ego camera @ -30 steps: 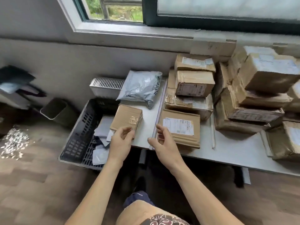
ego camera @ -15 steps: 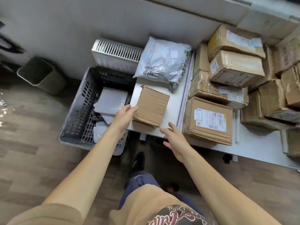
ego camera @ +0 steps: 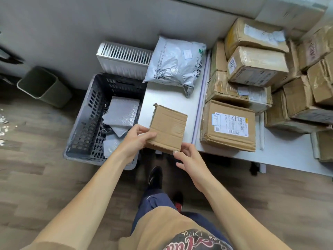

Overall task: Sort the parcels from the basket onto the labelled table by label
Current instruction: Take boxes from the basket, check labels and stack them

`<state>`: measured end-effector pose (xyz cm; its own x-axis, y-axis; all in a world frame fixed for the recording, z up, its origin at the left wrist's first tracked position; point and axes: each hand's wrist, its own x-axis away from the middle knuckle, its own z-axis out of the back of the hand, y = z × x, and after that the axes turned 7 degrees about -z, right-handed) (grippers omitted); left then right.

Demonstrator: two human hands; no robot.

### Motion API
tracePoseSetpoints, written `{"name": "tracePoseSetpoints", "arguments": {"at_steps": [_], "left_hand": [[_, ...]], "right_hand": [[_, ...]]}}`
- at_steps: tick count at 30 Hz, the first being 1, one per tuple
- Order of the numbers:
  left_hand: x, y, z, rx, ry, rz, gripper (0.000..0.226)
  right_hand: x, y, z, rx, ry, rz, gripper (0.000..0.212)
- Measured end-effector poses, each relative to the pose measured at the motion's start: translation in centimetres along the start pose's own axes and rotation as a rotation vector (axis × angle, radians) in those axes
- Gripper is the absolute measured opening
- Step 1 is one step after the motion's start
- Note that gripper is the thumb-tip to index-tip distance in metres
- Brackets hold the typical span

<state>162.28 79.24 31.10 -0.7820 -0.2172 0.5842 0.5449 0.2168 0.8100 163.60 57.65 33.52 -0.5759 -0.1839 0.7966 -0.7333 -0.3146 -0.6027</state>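
Note:
A small brown cardboard parcel [ego camera: 168, 128] lies at the near left corner of the white table [ego camera: 173, 100], plain side up. My left hand [ego camera: 137, 139] grips its near left edge, thumb on top. My right hand [ego camera: 189, 157] pinches its near right corner with curled fingers. Left of the table, the dark grey plastic basket [ego camera: 84, 123] holds several grey mailer bags [ego camera: 122, 112]. A grey China Post bag [ego camera: 175, 62] lies at the back of the same table section.
A pale strip [ego camera: 200, 101] divides the table; right of it sits a labelled brown box [ego camera: 228, 125] and stacked cardboard boxes [ego camera: 255, 65]. A white radiator [ego camera: 124, 56] stands behind the basket, a green bin [ego camera: 43, 85] to the left. My feet are below the table edge.
My right hand has moved left from beside the labelled box onto the small parcel's near corner. My left hand's grip has closed on the parcel's edge. The camera has tilted further down.

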Motion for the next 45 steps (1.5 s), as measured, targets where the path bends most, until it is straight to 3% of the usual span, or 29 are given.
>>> {"name": "tracePoseSetpoints", "arguments": {"at_steps": [6, 12, 18, 22, 29, 34, 37, 41, 44, 45], "left_hand": [[6.5, -3.0, -3.0, 0.140, 0.048, -0.007, 0.042], [13.7, -8.1, -6.5, 0.243, 0.085, 0.016, 0.100], [16.5, -6.9, -8.1, 0.206, 0.073, 0.002, 0.111], [14.6, -0.2, -9.9, 0.118, 0.012, -0.127, 0.095], [15.2, 19.0, -16.1, 0.041, -0.062, -0.595, 0.067], [20.6, 31.8, -21.2, 0.000, -0.155, -0.927, 0.067], [23.9, 37.3, -23.9, -0.014, -0.192, -1.066, 0.059], [28.1, 42.4, -27.1, -0.080, -0.228, -1.203, 0.070], [30.6, 44.7, -28.8, -0.074, -0.265, -1.289, 0.021], [31.2, 45.2, -29.1, -0.063, -0.258, -1.309, 0.020]], "right_hand": [[2.7, 5.0, 2.7, -0.091, -0.041, 0.005, 0.032], [5.6, 11.0, 6.3, -0.236, -0.164, -0.020, 0.029], [7.5, 12.7, 8.4, -0.302, -0.216, 0.032, 0.030], [7.3, 6.8, 10.3, -0.304, -0.188, 0.223, 0.032], [12.6, -11.4, 16.2, -0.341, -0.158, 0.751, 0.031], [22.1, -21.3, 21.2, -0.330, -0.114, 1.133, 0.036], [27.4, -24.8, 23.7, -0.336, -0.063, 1.282, 0.038], [32.9, -27.5, 25.9, -0.313, -0.030, 1.464, 0.043], [35.5, -29.0, 26.8, -0.246, 0.020, 1.573, 0.050], [36.0, -29.4, 27.0, -0.218, 0.061, 1.599, 0.050]]}}
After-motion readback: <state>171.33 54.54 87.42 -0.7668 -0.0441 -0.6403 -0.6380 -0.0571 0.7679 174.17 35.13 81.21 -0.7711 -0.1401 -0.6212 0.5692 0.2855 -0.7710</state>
